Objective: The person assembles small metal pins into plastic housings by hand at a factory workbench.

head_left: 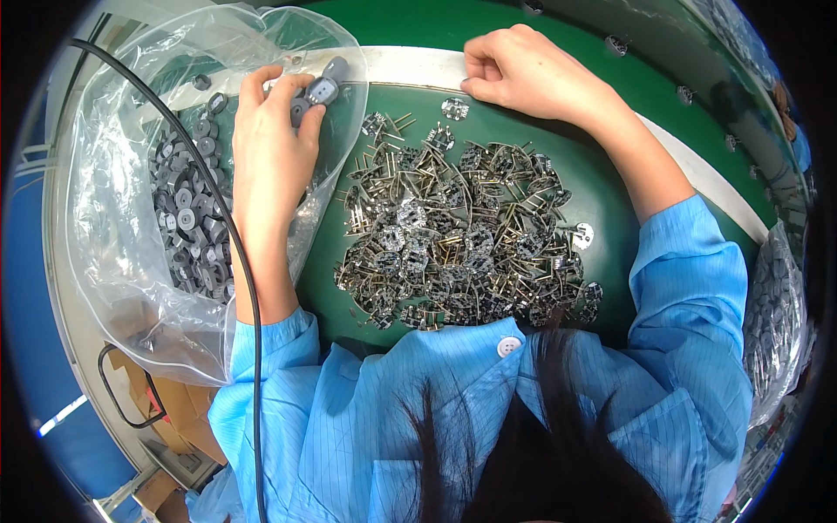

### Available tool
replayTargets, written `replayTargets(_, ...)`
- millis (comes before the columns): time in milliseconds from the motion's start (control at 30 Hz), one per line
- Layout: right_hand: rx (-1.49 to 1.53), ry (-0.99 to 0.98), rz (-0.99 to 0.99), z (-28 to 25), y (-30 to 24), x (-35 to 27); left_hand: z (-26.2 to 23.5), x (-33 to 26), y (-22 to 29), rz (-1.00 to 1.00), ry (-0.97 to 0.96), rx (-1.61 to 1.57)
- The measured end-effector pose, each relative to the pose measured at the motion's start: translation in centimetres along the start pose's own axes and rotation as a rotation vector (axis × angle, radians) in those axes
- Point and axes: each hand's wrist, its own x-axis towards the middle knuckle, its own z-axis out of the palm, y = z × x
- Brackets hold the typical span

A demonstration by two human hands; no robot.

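Observation:
My left hand [277,148] is closed around a few small grey round plastic parts [323,91], held between thumb and fingers over the mouth of a clear plastic bag [113,218]. More grey plastic parts [185,218] fill that bag, beside and under my left wrist. At the white rail [410,68], my right hand [532,74] rests with its fingers curled in; whatever they may hold is hidden. Between my forearms lies a heap of small round circuit boards with metal pins [453,235] on the green surface. One loose circuit board [454,109] sits just below my right hand.
Beyond the rail runs a green belt [418,22] with several spaced-out circuit boards along its right side [686,94]. A black cable [209,174] crosses over the bag and my left forearm. Another bag of grey parts [774,305] is at the right. Cardboard [179,405] lies lower left.

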Motion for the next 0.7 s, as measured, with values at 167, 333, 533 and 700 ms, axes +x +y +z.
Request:
replayTargets(167, 0.253, -0.059, -0.482, 0.9, 0.2, -0.3, 0.5, 0.6, -0.6, 0.080, 0.011, 0.021)
replayTargets(333, 0.233, 0.020, -0.267, 0.7, 0.3, 0.2, 1.4, 0.6, 0.9, -0.136, -0.035, -0.518)
replayTargets(533, 0.649, -0.005, 0.038, 0.9, -1.7, 1.2, 3.3, 0.0, 2.1, -0.159, -0.186, -0.853)
replayTargets(700, 0.372, 0.350, -0.335, 2.6, -1.4, 0.9, 3.2, 0.0, 2.8, -0.202, -0.290, -1.247)
